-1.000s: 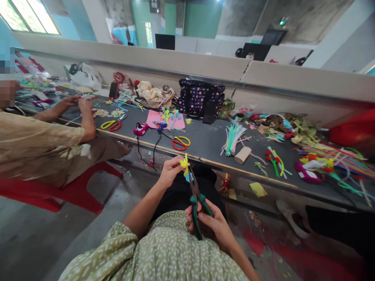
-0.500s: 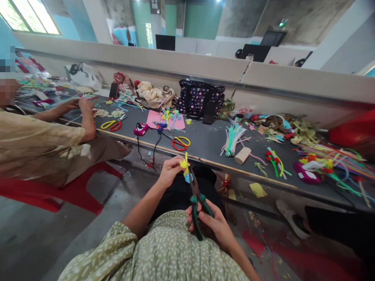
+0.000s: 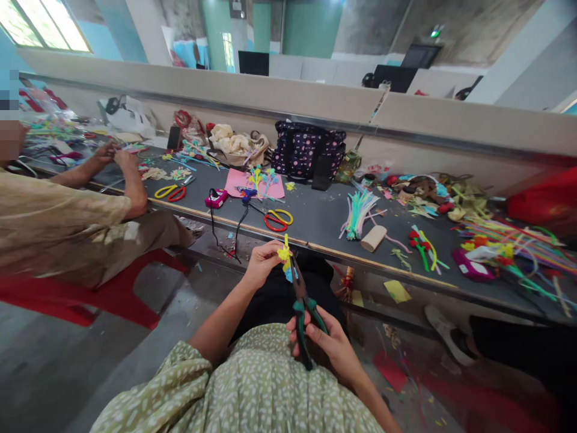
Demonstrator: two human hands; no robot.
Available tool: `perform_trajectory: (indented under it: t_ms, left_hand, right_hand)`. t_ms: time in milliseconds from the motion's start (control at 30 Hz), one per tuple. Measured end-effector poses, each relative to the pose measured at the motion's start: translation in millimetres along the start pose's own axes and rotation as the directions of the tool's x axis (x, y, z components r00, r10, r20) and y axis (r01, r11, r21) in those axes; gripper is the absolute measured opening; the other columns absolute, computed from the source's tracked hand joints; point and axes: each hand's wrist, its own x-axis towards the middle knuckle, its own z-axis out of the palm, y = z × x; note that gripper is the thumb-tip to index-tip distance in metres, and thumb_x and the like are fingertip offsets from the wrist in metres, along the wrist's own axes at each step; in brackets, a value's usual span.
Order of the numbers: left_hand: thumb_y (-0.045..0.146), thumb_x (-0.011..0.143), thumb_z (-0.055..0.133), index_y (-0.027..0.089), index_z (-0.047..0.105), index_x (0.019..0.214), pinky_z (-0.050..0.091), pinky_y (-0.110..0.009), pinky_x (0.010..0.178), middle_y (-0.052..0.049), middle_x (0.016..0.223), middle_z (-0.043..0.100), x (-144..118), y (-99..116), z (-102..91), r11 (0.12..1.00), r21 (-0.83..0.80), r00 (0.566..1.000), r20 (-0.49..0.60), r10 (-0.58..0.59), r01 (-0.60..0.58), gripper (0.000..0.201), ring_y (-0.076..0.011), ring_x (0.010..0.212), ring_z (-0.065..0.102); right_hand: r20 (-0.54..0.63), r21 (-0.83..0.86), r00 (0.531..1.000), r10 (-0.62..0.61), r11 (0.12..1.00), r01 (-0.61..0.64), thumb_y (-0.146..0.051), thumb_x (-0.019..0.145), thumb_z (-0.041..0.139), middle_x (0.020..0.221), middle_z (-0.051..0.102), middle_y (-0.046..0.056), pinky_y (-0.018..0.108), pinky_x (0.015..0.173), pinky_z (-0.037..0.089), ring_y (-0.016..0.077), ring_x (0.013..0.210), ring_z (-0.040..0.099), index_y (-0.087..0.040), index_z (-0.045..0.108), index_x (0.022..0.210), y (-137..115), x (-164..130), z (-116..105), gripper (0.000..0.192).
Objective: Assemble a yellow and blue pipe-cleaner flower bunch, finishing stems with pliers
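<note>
Pliers (image 3: 301,304), lower centre: right hand (image 3: 329,346) squeezes handles; left hand (image 3: 261,263) pinches flower (image 3: 285,255). Best nip stem squarely, flower steady.

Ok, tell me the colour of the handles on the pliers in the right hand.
Green, on the pliers held by the right hand; head view.

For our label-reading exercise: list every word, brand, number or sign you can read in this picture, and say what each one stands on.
No text can be read.
Green ceiling sign: lit, too small and blurred to read.
Dark polka-dot bag: dots only, no lettering.
Green-handled pliers in the right hand: no brand visible.
Pink device: markings too small to read.
</note>
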Motion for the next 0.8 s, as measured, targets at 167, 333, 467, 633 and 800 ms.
perform_trajectory:
  t_ms: [167,333,467,633,800]
  left_hand:
    - [0.027,0.075,0.074,0.017,0.076,0.077,0.05,-0.026,0.062,-0.008,0.084,0.065,0,3,-0.4,1.0,0.022,1.0,0.007,0.017,-0.017,0.011,-0.0158,0.075,0.06]
    - [0.026,0.073,0.075,0.018,0.077,0.079,0.05,-0.027,0.063,-0.007,0.084,0.065,0,2,-3.9,0.997,0.066,0.999,-0.005,0.035,-0.034,0.01,-0.0164,0.075,0.061]
    - [0.024,0.074,0.073,0.018,0.077,0.078,0.051,-0.028,0.067,-0.007,0.084,0.068,2,2,-9.5,0.978,0.178,0.994,0.003,0.108,-0.107,0.008,-0.0169,0.075,0.063]
    - [0.022,0.079,0.068,0.019,0.076,0.081,0.051,-0.03,0.068,-0.008,0.084,0.07,3,5,-14.9,0.913,0.326,0.969,0.073,0.235,-0.246,0.009,-0.0183,0.076,0.065]
    - [0.02,0.081,0.065,0.019,0.075,0.082,0.051,-0.028,0.068,-0.007,0.085,0.07,4,4,-16.3,0.88,0.372,0.956,0.1,0.277,-0.294,0.01,-0.0167,0.076,0.065]
  right_hand:
    - [-0.014,-0.043,1.0,-0.009,0.999,0.008,-0.037,0.084,0.068,0.095,0.067,0.008,0.029,0.06,0.056,0.0192,0.079,0.067,-0.019,0.055,0.09,3,0,-3,0.023]
    - [-0.023,-0.087,1.0,-0.018,0.996,0.016,-0.037,0.086,0.066,0.093,0.066,0.008,0.028,0.059,0.055,0.0169,0.074,0.066,-0.018,0.055,0.09,3,1,-2,0.022]
    - [-0.044,-0.156,0.998,-0.041,0.987,0.033,-0.041,0.086,0.065,0.089,0.067,0.006,0.026,0.055,0.053,0.013,0.061,0.064,-0.018,0.055,0.087,1,2,0,0.025]
    - [-0.096,-0.221,0.994,-0.049,0.975,0.027,-0.044,0.085,0.065,0.087,0.068,0.005,0.024,0.053,0.052,0.0118,0.057,0.063,-0.018,0.054,0.087,0,2,2,0.028]
    - [-0.095,-0.214,0.994,-0.059,0.976,0.038,-0.042,0.085,0.066,0.093,0.068,0.007,0.027,0.058,0.055,0.0133,0.064,0.064,-0.018,0.054,0.088,0,2,0,0.027]
